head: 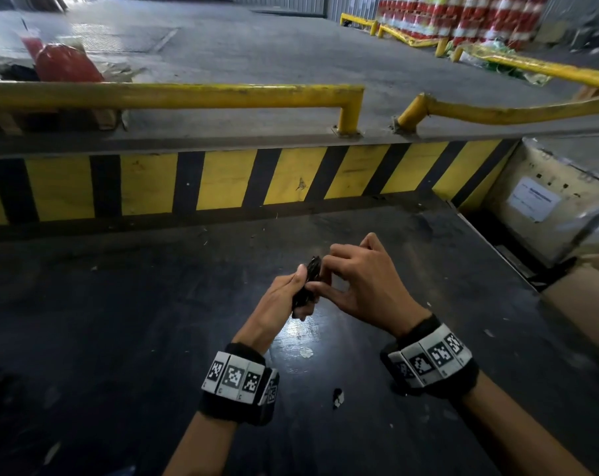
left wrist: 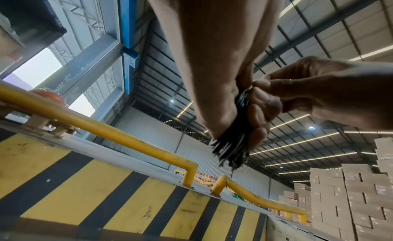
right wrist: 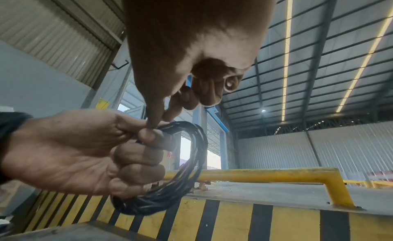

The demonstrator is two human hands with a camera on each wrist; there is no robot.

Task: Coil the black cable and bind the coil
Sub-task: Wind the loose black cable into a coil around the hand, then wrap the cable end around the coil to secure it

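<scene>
The black cable is wound into a small coil of several loops. My left hand grips one side of it in a fist above the dark table. In the right wrist view the coil hangs out in a loop from the left hand. My right hand meets the top of the coil from the right. Its thumb and forefinger pinch the cable there, right against the left thumb. From the left wrist, the strands stick out below the fingers, with the right hand touching above.
A yellow-and-black striped wall with yellow rails runs along the table's far edge. A white crate and a cardboard box stand at the right. A small white scrap lies near my wrists. Stacked cartons rise at the right.
</scene>
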